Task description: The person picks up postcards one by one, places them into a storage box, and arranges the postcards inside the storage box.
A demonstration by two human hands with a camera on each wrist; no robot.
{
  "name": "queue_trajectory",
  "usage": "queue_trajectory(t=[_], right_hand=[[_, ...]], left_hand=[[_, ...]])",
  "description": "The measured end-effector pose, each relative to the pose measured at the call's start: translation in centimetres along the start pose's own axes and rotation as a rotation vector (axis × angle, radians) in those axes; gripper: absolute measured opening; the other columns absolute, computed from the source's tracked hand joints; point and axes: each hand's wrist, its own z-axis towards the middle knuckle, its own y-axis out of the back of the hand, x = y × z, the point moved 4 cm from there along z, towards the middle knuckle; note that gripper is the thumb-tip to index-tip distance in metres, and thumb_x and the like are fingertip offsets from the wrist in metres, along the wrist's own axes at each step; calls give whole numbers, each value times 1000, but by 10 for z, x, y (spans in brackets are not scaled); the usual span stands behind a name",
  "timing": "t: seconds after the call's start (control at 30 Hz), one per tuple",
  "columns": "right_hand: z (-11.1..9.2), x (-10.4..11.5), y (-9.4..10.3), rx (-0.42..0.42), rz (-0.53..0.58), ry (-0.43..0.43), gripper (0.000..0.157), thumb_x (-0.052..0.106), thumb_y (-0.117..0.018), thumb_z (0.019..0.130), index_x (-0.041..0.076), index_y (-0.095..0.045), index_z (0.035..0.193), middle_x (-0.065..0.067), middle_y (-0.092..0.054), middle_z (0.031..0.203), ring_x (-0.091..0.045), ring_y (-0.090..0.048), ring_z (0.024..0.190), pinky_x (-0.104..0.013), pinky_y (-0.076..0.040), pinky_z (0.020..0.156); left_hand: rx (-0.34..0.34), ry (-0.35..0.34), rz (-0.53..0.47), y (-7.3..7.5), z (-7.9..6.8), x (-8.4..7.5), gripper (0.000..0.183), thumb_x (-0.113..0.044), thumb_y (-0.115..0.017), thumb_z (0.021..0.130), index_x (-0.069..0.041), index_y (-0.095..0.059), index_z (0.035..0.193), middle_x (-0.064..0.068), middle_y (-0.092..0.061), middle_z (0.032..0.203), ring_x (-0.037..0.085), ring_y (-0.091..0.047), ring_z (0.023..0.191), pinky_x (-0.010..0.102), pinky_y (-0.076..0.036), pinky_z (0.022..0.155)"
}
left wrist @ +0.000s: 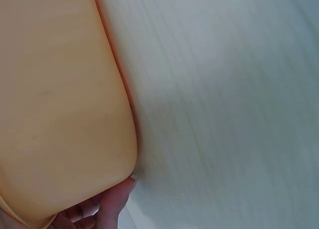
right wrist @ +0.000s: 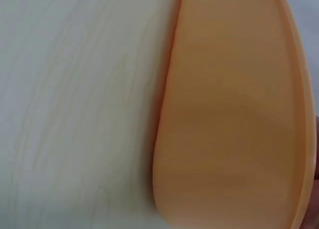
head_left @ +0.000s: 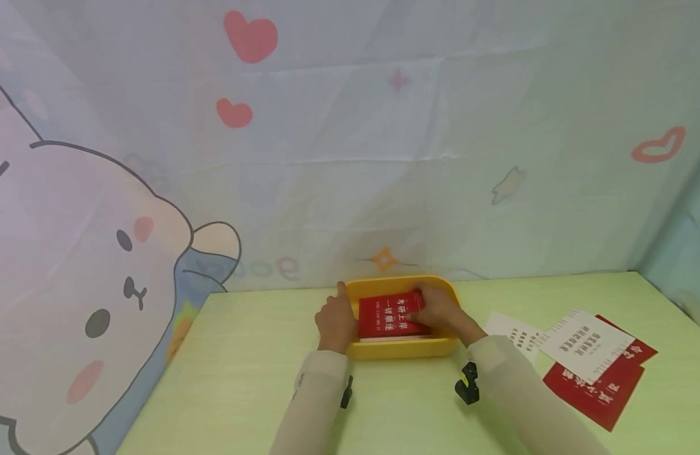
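Observation:
A yellow plastic bin [head_left: 398, 349] stands on the table near the back edge. Inside it lies a stack of red cards [head_left: 378, 317] with white Chinese characters, pale edges showing along its front. My left hand [head_left: 335, 321] grips the bin's left end; in the left wrist view, its fingers [left wrist: 112, 201] curl against the outside of the end wall. My right hand [head_left: 439, 308] reaches over the right end into the bin and holds the right side of the red cards, thumb on top. In the right wrist view the bin wall [right wrist: 229, 114] hides most of that hand.
To the right, white cards [head_left: 580, 338] and red cards [head_left: 603, 401] with printed characters lie loosely overlapping on the pale wooden table [head_left: 230, 379]. A patterned cloth [head_left: 350, 158] with hearts and a cartoon animal hangs right behind the table.

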Motion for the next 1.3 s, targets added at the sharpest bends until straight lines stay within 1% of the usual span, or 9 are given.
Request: queue_trajectory(t=[0.2, 0.37, 0.53, 0.7, 0.83, 1.0, 1.1, 1.2, 1.3], right_hand=[[-4, 0, -3, -24, -68, -16, 72, 20, -76, 86, -7, -39, 142, -29, -51, 135, -43, -47, 122, -58, -40, 110], [-3, 3, -4, -42, -130, -39, 74, 22, -78, 85, -7, -40, 141, -28, -51, 133, -40, -48, 119, -56, -42, 109], [-3, 3, -6, -33, -183, -63, 71, 25, -78, 85, -7, -42, 137, -26, -53, 126, -37, -49, 113, -53, -45, 105], [-2, 3, -7, -33, -216, -59, 64, 25, -78, 86, -7, -46, 132, -26, -51, 120, -36, -49, 108, -51, -46, 101], [-1, 5, -7, -26, -223, -49, 56, 24, -77, 86, -6, -50, 125, -23, -51, 115, -33, -50, 104, -48, -47, 99], [-1, 9, -7, -16, -238, -8, 46, 22, -76, 86, -7, -56, 115, -19, -59, 104, -30, -52, 95, -46, -48, 94], [-2, 11, -7, -10, -245, 7, 41, 21, -76, 86, -7, -59, 111, -18, -62, 100, -29, -53, 92, -46, -49, 92], [-3, 12, -6, -3, -231, 3, 40, 20, -75, 86, -6, -60, 112, -17, -63, 101, -28, -54, 91, -46, -50, 93], [-3, 12, -3, -14, -189, -1, 41, 18, -74, 86, -5, -59, 116, -18, -65, 108, -29, -56, 95, -46, -51, 95]], left_hand=[[5, 2, 21, 2, -3, -2, 79, -21, -72, 87, -13, -30, 153, 19, -64, 114, 33, -66, 91, 48, -56, 81], [1, 4, 29, 3, -5, -2, 78, -21, -71, 88, -12, -29, 153, 19, -64, 115, 33, -66, 93, 48, -56, 83], [3, 12, 25, 3, -6, -3, 78, -20, -72, 88, -12, -31, 153, 19, -64, 114, 33, -66, 92, 48, -56, 83], [2, 13, 28, 4, -6, -3, 77, -22, -72, 88, -12, -31, 152, 19, -64, 113, 33, -66, 91, 48, -56, 82], [-1, 11, 30, 3, -4, -2, 76, -23, -71, 88, -12, -31, 152, 19, -64, 112, 32, -66, 91, 48, -56, 82], [-1, 6, 34, 2, -2, -1, 78, -23, -72, 87, -12, -31, 152, 19, -64, 111, 32, -66, 89, 47, -56, 81], [2, 8, 34, 2, -2, -1, 79, -23, -73, 87, -12, -30, 152, 19, -64, 111, 32, -66, 88, 47, -56, 81], [6, 6, 29, 1, -1, -1, 78, -23, -72, 87, -12, -30, 152, 19, -64, 112, 32, -65, 88, 47, -56, 82], [4, 1, 20, 1, -2, -1, 77, -22, -72, 88, -11, -30, 151, 20, -64, 112, 33, -65, 88, 48, -56, 82]])
